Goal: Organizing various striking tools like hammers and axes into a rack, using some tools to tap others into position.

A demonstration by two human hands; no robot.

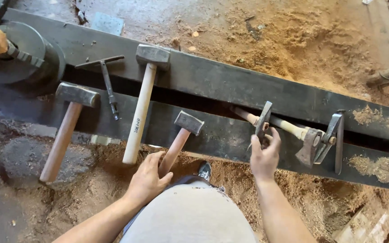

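My left hand (pixel 148 176) rests on the lower end of the reddish wooden handle of a small hammer (pixel 182 134) that lies across the front rail of a dark metal lathe bed (pixel 230 83). My right hand (pixel 264 155) reaches up to a slim metal tool (pixel 262 120) standing on the bed, fingers curled around its lower part. Just right of it lies a hatchet (pixel 310 145) with a pale handle along the gap between the rails. Calipers (pixel 334 135) lean beside the hatchet head.
On the bed lie a long pale-handled hammer (pixel 141 101), a sledge with a brown handle (pixel 66 126) and a T-shaped key (pixel 108 83). A lathe chuck (pixel 25 56) holding a wood piece sits far left. Sawdust (pixel 293 40) covers the floor behind and below.
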